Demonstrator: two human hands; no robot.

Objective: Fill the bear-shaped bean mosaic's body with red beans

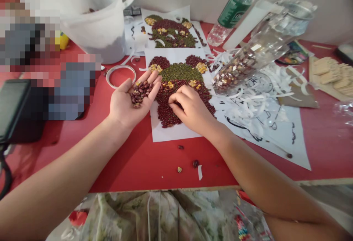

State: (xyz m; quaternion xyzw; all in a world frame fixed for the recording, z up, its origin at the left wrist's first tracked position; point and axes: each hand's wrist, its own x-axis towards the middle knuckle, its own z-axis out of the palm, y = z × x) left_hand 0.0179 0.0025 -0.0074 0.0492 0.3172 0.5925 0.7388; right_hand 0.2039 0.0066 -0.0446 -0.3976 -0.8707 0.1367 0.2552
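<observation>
My left hand is palm up and slightly cupped. In it lies a small heap of dark red beans with a few yellow corn kernels among them. My right hand is over the bean picture, thumb and fingertips pinched together; whatever is between them is hidden. The picture is a bear-like shape on white paper, with green mung beans on the head, red beans on the ears and lower part, and yellow corn kernels at ears and eyes. My right hand covers part of its lower middle.
A white bucket stands back left, near a tape ring. Behind lies a second bean picture. To the right are a tilted plastic bottle of beans, a green-labelled bottle, paper strips and wooden sticks. Loose beans lie in front.
</observation>
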